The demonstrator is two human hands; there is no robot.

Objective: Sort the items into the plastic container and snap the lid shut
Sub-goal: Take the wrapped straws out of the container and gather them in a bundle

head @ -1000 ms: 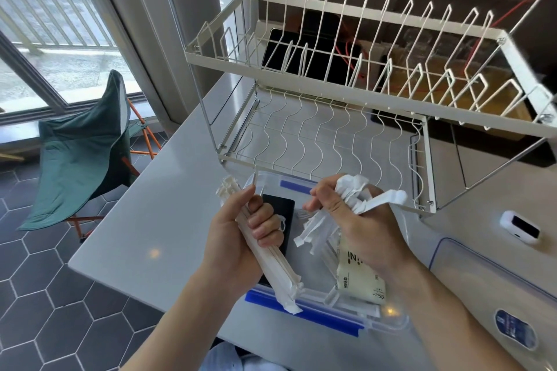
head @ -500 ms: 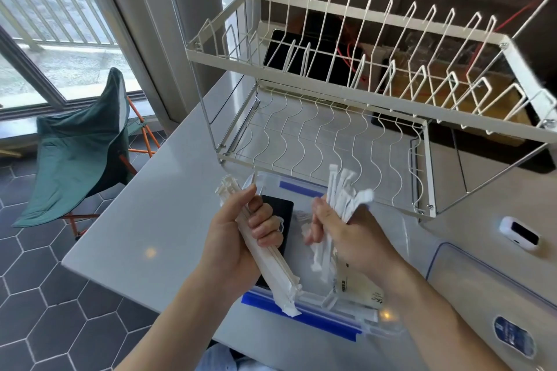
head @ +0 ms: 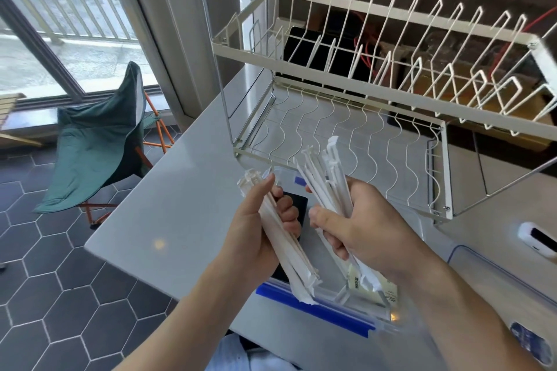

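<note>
A grey table is occupied by a two-tier wire dish rack, and the clear plastic container with blue clips is set open in front of it. Its lid is laid to the right. Above the container, one bundle of paper-wrapped straws is gripped in the curled left hand, another bundle in the right hand. A black card and a sachet are seen inside.

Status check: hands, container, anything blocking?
Left hand grips wrapped sticks. Right hand grips second bundle. Container open below, lid off. Nothing blocking.
</note>
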